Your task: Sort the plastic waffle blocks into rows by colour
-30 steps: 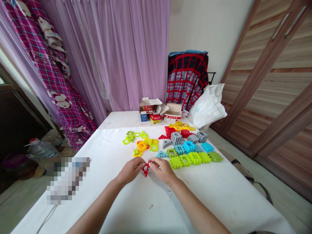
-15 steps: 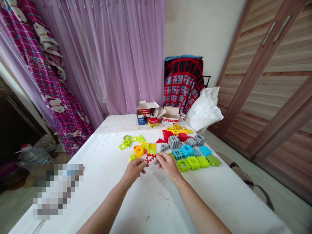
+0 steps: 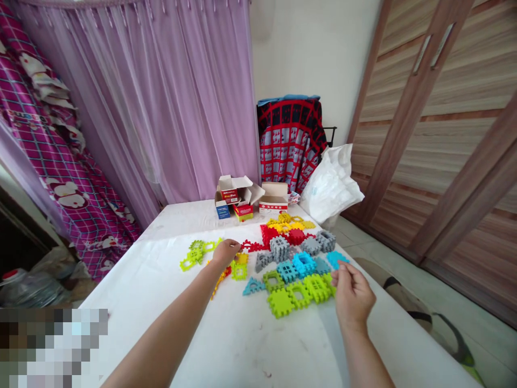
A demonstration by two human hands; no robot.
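Note:
My left hand (image 3: 225,252) reaches over the middle of the table, its fingertips pinched at the edge of a red triangular interlocking piece (image 3: 247,246). This piece lies beside other red pieces (image 3: 266,237). Under and in front of that hand are yellow-green pieces (image 3: 239,270) and orange ones (image 3: 220,281). My right hand (image 3: 354,293) is at the right end of a row of green square pieces (image 3: 299,295), fingers curled closed. What it holds, if anything, is hidden. A blue triangular piece (image 3: 253,286) lies left of the green row.
Grey pieces (image 3: 279,248), blue pieces (image 3: 304,263) and yellow pieces (image 3: 285,223) lie sorted by colour. Light-green pieces (image 3: 195,252) are at the left. Small open boxes (image 3: 243,212) stand at the back, and a white plastic bag (image 3: 333,183) is beyond the right edge.
Both hands held the red triangle together in front. Now my left hand has taken it forward to the red pieces, while my right hand has let go and moved right to the green row.

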